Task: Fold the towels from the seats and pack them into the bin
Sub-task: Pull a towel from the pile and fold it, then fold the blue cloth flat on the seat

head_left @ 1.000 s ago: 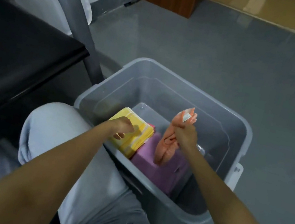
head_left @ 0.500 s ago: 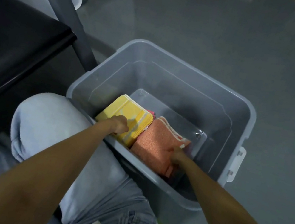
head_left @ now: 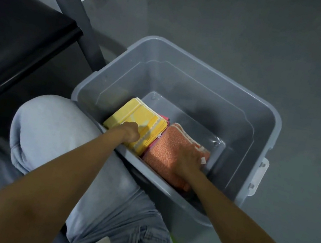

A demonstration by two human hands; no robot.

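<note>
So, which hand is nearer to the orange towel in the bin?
Right. The right hand lies on the orange towel, over its right part. The left hand sits on the yellow towel beside it, not touching the orange one.

office-like room, smooth grey floor point(head_left: 255, 41), black seat point(head_left: 8, 41), grey metal frame point(head_left: 83, 17)

The bin point(head_left: 183, 82) is set on the floor point(head_left: 257, 31), directly right of the knee point(head_left: 47, 123). Inside, against the near wall, the left towel point(head_left: 145, 118) and the right towel point(head_left: 165, 152) are laid closely side by side.
</note>
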